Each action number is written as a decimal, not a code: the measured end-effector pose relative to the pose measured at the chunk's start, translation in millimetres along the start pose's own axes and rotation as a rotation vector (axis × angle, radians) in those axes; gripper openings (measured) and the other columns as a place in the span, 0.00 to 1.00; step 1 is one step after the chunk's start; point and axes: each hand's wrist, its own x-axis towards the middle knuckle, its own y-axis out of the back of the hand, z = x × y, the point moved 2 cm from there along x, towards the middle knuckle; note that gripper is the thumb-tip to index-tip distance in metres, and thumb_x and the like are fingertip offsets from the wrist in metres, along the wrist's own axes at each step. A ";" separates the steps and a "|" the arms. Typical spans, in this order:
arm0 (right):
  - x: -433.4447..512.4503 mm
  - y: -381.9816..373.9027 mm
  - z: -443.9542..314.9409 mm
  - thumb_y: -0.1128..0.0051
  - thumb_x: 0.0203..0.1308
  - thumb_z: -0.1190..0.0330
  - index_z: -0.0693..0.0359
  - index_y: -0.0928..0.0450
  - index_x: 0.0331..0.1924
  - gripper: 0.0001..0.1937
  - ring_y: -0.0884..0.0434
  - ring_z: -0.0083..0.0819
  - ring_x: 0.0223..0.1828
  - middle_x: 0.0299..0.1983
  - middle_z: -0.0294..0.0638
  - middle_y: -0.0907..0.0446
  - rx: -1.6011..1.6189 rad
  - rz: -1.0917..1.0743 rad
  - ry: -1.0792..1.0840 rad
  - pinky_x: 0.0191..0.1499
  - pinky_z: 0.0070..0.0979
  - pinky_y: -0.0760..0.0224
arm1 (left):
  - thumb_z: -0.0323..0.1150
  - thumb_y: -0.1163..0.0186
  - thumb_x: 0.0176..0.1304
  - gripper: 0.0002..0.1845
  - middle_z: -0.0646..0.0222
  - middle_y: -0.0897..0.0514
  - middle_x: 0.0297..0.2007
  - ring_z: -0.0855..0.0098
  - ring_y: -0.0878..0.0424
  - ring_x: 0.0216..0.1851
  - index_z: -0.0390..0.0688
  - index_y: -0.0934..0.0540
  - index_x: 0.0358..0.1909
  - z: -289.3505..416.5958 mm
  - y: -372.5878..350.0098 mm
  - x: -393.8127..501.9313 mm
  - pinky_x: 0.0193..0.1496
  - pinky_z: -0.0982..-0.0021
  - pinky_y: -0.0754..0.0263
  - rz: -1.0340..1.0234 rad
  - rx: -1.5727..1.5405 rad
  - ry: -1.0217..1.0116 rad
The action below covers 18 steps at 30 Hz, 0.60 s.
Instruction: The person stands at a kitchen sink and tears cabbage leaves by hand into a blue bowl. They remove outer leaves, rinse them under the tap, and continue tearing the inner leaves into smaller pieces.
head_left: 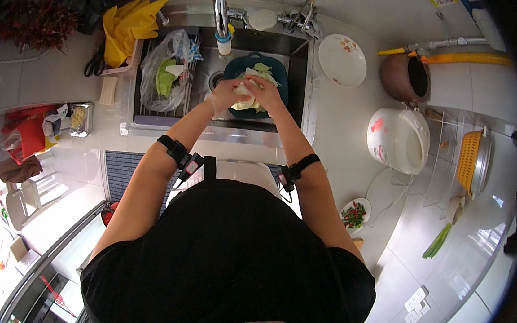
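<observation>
My left hand (228, 92) and my right hand (265, 92) meet over a dark teal basin (284, 77) in the steel sink (295, 113). Between them they grip a pale piece of cabbage (245, 90), partly covered by my fingers. More cabbage leaves (263, 69) lie in the basin around and below my hands. Left of the basin, a clear plastic bag (151, 88) with a green leaf (165, 80) and a white scrap in it rests on a rack. The chrome faucet (220, 3) hangs over the sink, just left of the basin's top edge.
Right of the sink are a floral white plate (342, 61), a brown pot (399, 77), a white rice cooker (396, 137) and a plate of cut chilies (354, 215). Yellow rubber gloves (126, 27) and black-handled scissors (95, 62) lie to the left.
</observation>
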 end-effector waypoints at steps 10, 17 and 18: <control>-3.3 25.4 -8.3 0.45 0.65 0.66 0.65 0.23 0.48 0.13 0.17 0.36 0.36 0.39 0.49 0.17 -0.486 0.205 0.267 0.42 0.23 0.25 | 0.32 0.30 0.54 0.32 0.63 0.20 0.50 0.69 0.21 0.50 0.37 0.29 0.61 -7.2 7.0 -2.1 0.51 0.68 0.26 -0.052 -0.457 0.115; -3.8 56.3 28.2 0.50 0.66 0.75 0.65 0.30 0.58 0.17 0.21 0.37 0.50 0.51 0.45 0.21 0.392 0.361 -0.063 0.50 0.32 0.27 | 0.31 0.45 0.59 0.20 0.60 0.23 0.51 0.58 0.25 0.55 0.38 0.28 0.54 -12.8 24.1 -8.9 0.57 0.55 0.28 0.096 -1.151 0.242; -4.3 56.8 28.6 0.51 0.66 0.76 0.65 0.32 0.59 0.18 0.21 0.38 0.51 0.52 0.46 0.22 0.582 0.342 -0.067 0.53 0.34 0.27 | 0.32 0.47 0.59 0.18 0.60 0.23 0.50 0.57 0.25 0.55 0.38 0.27 0.52 -14.6 25.1 -8.6 0.57 0.54 0.29 0.121 -1.198 0.265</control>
